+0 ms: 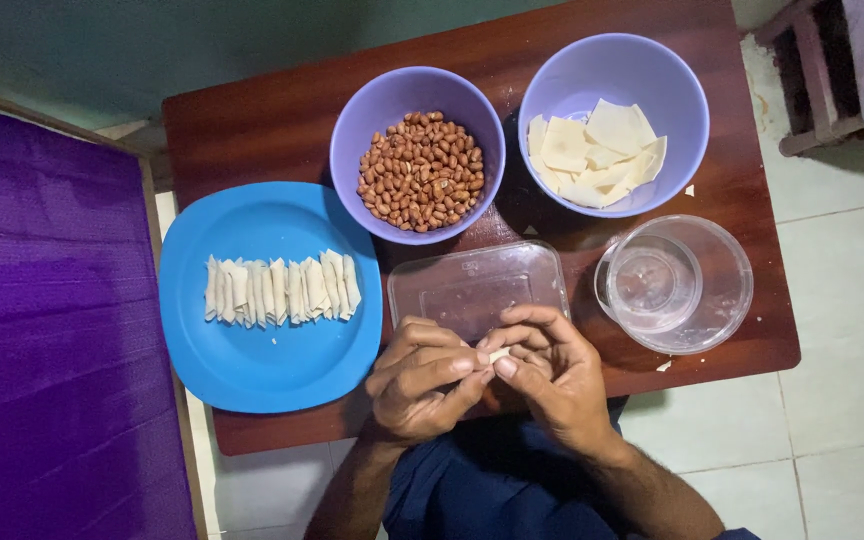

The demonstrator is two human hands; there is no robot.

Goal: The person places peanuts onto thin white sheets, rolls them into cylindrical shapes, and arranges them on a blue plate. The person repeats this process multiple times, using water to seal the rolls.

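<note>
Head view showed the left hand (422, 380) and right hand (547, 365) pinched together on a small dough piece (498, 354), mid-fold at six o'clock of the desk (252, 120); next likely called for laying it on the blue plate (252, 370) at nine o'clock.

Dough piece (498, 354) mostly hidden between fingers (472, 364).

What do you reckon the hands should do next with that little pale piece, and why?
Probably finish pinching it shut, then lay it on the blue plate. Both the left hand and the right hand press a small pale dough piece between their fingertips, and a row of folded pieces already lies on that plate.
</note>
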